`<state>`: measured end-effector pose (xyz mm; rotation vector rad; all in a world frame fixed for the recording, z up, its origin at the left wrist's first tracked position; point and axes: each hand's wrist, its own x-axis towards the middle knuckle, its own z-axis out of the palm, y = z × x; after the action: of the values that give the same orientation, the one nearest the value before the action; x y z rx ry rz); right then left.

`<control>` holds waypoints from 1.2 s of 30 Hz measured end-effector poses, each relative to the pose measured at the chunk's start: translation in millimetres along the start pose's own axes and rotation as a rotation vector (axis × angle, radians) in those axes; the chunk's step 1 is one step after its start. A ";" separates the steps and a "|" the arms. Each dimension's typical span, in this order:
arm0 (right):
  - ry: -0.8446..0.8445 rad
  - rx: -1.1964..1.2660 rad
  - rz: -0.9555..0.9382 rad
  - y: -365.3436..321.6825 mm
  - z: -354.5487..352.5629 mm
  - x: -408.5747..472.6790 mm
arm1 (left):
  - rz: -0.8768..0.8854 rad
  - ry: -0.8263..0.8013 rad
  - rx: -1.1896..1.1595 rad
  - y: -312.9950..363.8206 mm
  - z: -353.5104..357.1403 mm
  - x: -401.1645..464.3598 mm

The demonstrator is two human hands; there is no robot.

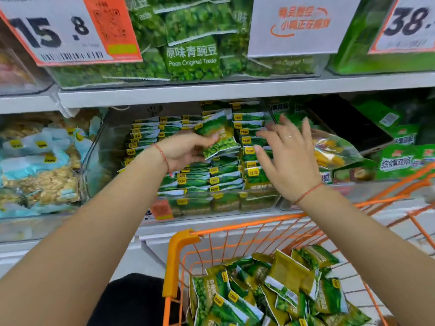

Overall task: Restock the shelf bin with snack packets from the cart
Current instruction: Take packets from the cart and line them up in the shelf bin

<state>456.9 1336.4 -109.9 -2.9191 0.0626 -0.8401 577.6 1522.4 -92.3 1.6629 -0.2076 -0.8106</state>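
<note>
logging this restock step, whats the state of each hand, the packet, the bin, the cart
left hand: holds a green packet, fingers curled round it
green packet: tilted, held above the stacked rows
right hand: open, fingers spread over the rows, holds nothing
shelf bin: nearly full, packets in neat rows
cart: loose packets piled inside

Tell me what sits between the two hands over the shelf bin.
In the head view, upright rows of green packets in the bin fill the gap between the left hand, gripping one packet, and the open right hand.
</note>
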 end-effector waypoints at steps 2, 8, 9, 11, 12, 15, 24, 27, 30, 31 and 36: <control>0.058 -0.022 -0.029 0.3 7.8 -2.3 | -0.031 -0.013 0.090 5.0 -0.6 11.0; 0.144 0.025 -0.035 1.6 11.8 -1.3 | 0.085 0.220 0.540 0.2 7.3 34.3; 0.153 0.029 -0.037 1.5 11.8 -1.6 | 0.120 0.274 0.578 -3.8 10.6 32.9; 0.168 0.027 -0.039 1.4 12.7 -2.5 | 0.205 0.365 0.616 -9.6 15.3 28.1; 0.174 0.025 -0.038 1.5 13.3 -2.9 | 0.242 0.409 0.607 -11.9 16.0 25.8; 0.183 0.019 -0.033 0.8 13.0 -2.5 | 0.266 0.460 0.642 -9.6 18.1 15.8; 0.197 0.016 -0.037 0.2 13.0 -3.0 | 0.260 0.387 0.680 -2.7 25.6 15.8; 0.201 0.014 -0.035 0.4 12.7 -3.1 | 0.279 0.410 0.669 -5.8 31.1 13.7; 0.202 0.003 -0.032 0.7 12.9 -3.2 | 0.225 0.386 0.587 0.0 30.9 14.8; 0.202 0.000 -0.034 0.5 13.5 -3.2 | 0.186 0.366 0.549 3.2 29.3 16.9; 0.210 -0.001 -0.039 0.8 13.8 -3.1 | 0.058 0.255 0.397 8.6 17.7 28.2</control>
<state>461.6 1337.0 -123.2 -2.8298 0.0223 -1.1502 590.2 1490.7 -96.3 2.1044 -0.2478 -0.5279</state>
